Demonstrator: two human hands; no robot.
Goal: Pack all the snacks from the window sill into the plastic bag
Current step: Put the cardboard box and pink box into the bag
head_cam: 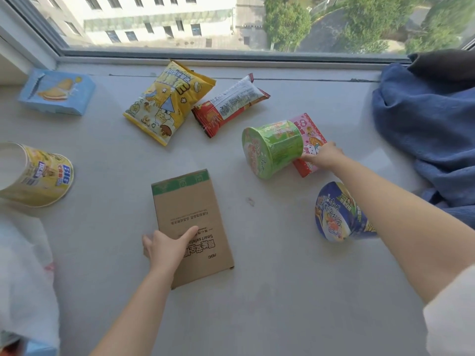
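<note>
The left hand [164,246] grips the near corner of the brown box [191,224] lying flat on the window sill [282,278]. Farther right, the right hand [322,155] holds the green cup [271,147] on its side, over the pink packet [312,142]. The plastic bag [23,278] lies at the left edge.

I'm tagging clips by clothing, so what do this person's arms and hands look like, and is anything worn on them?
Both forearms are bare. The left hand and right hand show no gloves, rings, watch or bracelets in this view. The only clothing visible is the edge of a white sleeve on the right arm near the elbow, at the lower right corner. No left sleeve is in view.
</note>
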